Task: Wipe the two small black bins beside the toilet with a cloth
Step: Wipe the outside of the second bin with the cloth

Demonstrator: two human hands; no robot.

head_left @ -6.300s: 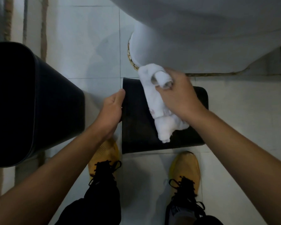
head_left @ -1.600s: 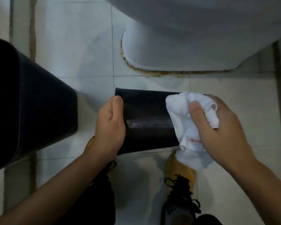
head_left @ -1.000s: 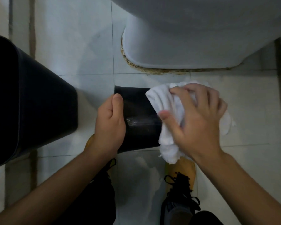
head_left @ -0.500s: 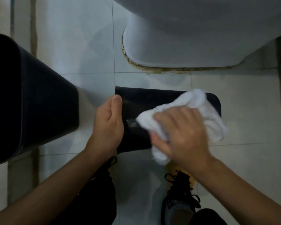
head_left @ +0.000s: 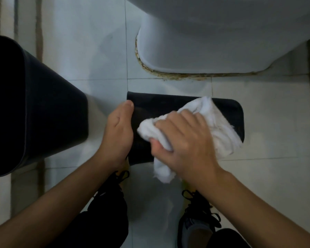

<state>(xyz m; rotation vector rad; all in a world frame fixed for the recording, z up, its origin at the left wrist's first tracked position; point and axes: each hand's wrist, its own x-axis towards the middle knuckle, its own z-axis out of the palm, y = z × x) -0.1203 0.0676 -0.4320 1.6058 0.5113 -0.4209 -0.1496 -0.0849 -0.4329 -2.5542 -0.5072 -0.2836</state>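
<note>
- Two black plastic bins stand on the pale tiled floor (head_left: 258, 122): a small black bin lying on its side (head_left: 168, 108) just in front of the white toilet base (head_left: 213, 42), and a larger upright black bin (head_left: 43, 108) at the floor's left edge, apart from the first.
- The contents of neither bin can be told; the upright one's mouth is dark.
- One white crumpled cloth (head_left: 220, 126) lies on the small bin's upper side, trailing over its near edge.
- The right hand (head_left: 184, 144) presses the cloth onto the bin, fingers spread flat over it and thumb tucked against its near fold.
- The left hand (head_left: 118, 133) holds the small bin's left end, fingers together, thumb on top.
- Two shoes with black laces (head_left: 200, 212) stand near the floor's bottom edge.
</note>
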